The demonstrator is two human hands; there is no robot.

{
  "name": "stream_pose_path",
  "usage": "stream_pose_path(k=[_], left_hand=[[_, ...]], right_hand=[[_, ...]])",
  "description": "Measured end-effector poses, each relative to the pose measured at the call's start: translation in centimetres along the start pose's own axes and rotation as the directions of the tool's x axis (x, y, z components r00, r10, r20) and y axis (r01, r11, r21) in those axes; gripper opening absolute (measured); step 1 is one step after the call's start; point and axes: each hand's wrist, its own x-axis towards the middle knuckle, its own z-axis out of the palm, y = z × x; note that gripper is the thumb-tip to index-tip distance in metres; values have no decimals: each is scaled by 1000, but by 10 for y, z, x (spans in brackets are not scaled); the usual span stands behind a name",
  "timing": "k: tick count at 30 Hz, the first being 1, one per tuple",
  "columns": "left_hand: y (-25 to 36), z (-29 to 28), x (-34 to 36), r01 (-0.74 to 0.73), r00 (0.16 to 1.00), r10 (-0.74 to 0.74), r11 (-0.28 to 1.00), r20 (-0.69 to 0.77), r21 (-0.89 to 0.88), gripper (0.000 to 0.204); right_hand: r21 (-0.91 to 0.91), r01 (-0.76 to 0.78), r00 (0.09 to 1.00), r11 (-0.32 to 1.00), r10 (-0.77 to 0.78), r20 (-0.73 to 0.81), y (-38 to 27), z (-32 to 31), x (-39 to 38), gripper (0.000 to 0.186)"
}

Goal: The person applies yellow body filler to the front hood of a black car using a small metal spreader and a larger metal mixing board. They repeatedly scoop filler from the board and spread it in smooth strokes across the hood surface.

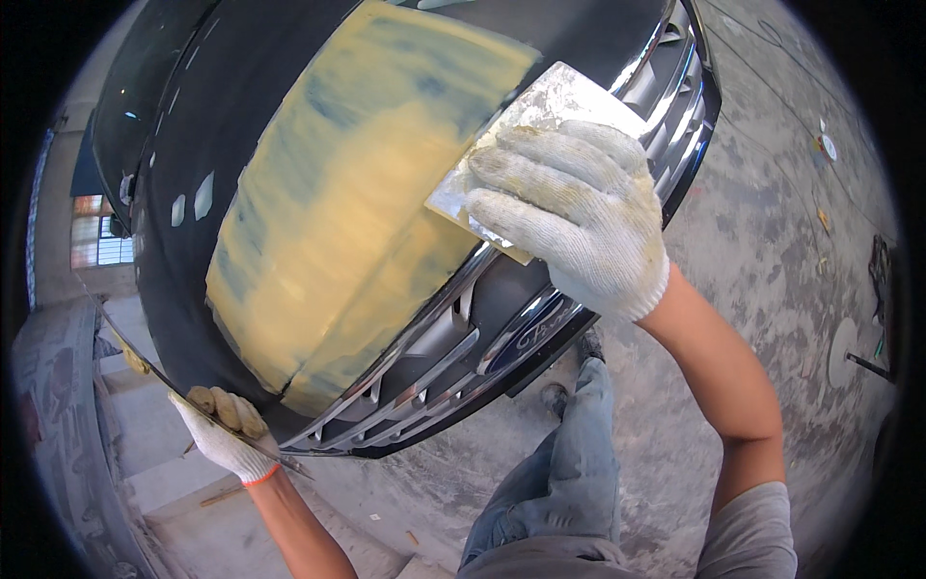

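Note:
My right hand (579, 207), in a white knit glove, grips a flat, pale metal filler spreader (569, 96). Its fingers lie across the plate, and the spreader's lower left edge rests at the border of the yellow body filler (367, 183). This filler is smeared in a broad, streaky patch over the front of a black car hood (183, 241). At the lower left, my left hand (227, 429), also gloved, is closed round a thin mixing board (157, 376) seen nearly edge-on. A small lump of yellow filler (135, 360) clings to that board.
The chrome grille (424, 376) with its oval emblem runs along the hood's front edge, close below my right hand. My legs (569, 463) stand beside it on a stained concrete floor (772, 318). At right are a round pale disc (845, 352) and cables. A dusty panel (68, 405) stands far left.

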Motion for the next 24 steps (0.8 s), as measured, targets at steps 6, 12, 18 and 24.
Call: stream_pose_path(k=[6,12,18,24], left_hand=[[-3,-5,-2,-9,999,9,1000,-41,6,45],[1,-4,1,-5,1000,5,1000,-24,12,46],[12,1,-10,-27,999,27,1000,31,5,42],[25,42,-40,-39,932,73,994,356,-104,33]], right_hand=[[95,13,999,995,-16,31,6,4,3,38],[76,46,997,996,-50,55,2,-1,-15,35],[78,12,1000,997,-11,-5,-5,7,-44,39],[122,-76,986,990,56,159,-23,-17,-46,35]])
